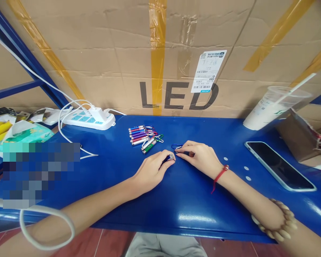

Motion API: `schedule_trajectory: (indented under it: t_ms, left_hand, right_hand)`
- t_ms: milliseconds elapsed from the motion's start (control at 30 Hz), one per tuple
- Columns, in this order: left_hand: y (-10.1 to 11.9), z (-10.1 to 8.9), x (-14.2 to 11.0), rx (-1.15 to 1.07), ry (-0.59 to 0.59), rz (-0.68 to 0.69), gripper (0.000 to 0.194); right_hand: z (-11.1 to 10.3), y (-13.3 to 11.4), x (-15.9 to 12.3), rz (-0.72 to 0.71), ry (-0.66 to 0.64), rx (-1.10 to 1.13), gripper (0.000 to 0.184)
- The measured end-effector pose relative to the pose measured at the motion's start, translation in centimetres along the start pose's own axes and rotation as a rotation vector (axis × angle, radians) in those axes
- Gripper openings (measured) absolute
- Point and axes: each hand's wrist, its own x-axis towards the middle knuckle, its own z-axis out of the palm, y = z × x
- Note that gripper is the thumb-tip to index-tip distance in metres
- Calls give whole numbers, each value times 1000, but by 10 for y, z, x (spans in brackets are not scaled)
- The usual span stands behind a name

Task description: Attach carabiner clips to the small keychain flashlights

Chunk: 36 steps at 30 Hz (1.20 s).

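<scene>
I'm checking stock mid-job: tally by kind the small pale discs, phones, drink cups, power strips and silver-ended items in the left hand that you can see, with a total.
Small pale discs: 3
Phone: 1
Drink cup: 1
Power strip: 1
Silver-ended item in the left hand: 1
Total: 7

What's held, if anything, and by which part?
Left hand: a small object, near its round silvery end. Right hand: can't tell whether it holds the nearby blue carabiner.
</scene>
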Motion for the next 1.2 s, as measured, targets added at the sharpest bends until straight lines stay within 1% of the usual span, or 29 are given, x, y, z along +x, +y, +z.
schedule_trajectory:
  t_ms: [133, 267, 533, 733, 867, 1000, 1200]
  left_hand:
    - [0, 0, -1, 18, 1, 8, 15]
    - [0, 0, 0, 31, 4, 10, 14]
    - [-6, -2, 6, 86, 40, 53, 13]
    - [-12, -7, 10, 123, 105, 63, 15]
    - [-10, -8, 8, 154, 124, 79, 16]
    - [-7, -6, 7, 202, 117, 91, 16]
    - [-4, -4, 5, 267, 108, 98, 17]
  right_hand:
    - [-2, 1, 2, 58, -6, 29, 10]
    - [-3, 3, 3, 85, -45, 44, 9]
    - [-1, 5, 1, 46, -80, 22, 10]
    - [4, 10, 4, 30, -99, 56, 14]
    - [4, 8, 6, 42, -69, 71, 21]
    - [2, 5, 5, 76, -89, 74, 22]
    - [5, 4, 3, 12, -54, 121, 20]
